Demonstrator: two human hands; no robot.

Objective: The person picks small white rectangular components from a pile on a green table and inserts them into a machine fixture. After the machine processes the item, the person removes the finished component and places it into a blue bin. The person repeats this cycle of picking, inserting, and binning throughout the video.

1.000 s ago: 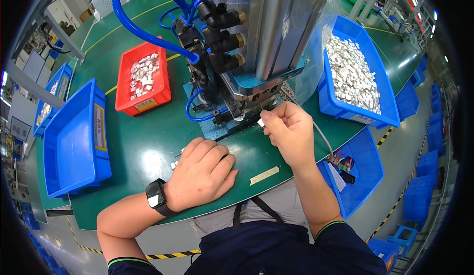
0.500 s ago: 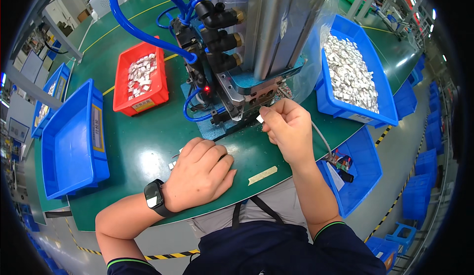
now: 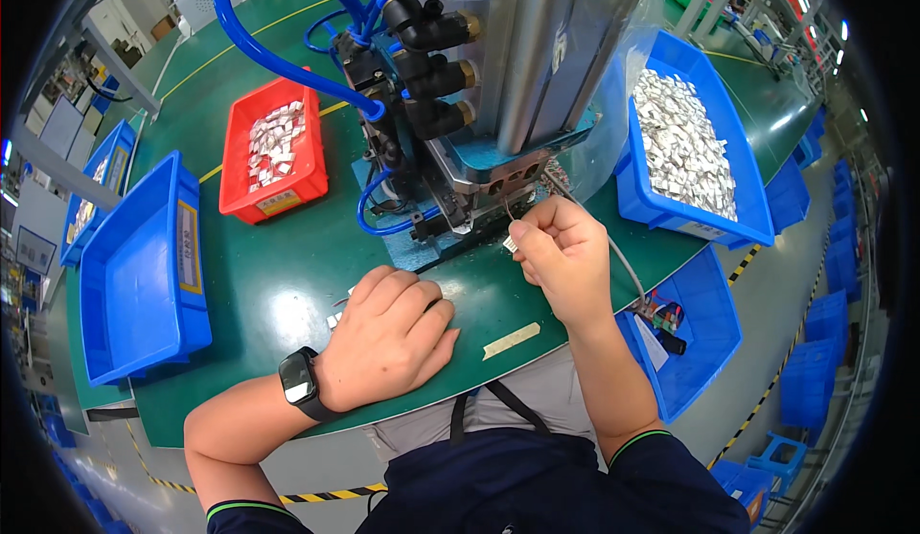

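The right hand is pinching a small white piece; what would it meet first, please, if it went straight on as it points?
Most likely the lower metal block of the machine, just beyond the right hand and its white piece, though depth is hard to judge from one view.

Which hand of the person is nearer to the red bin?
Left. The left hand rests on the green table, to the right of the red bin and closer to the body; the right hand is farther right, pinching a small white part.

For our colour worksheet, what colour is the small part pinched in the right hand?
The small part looks mostly white, best seen in the head view.
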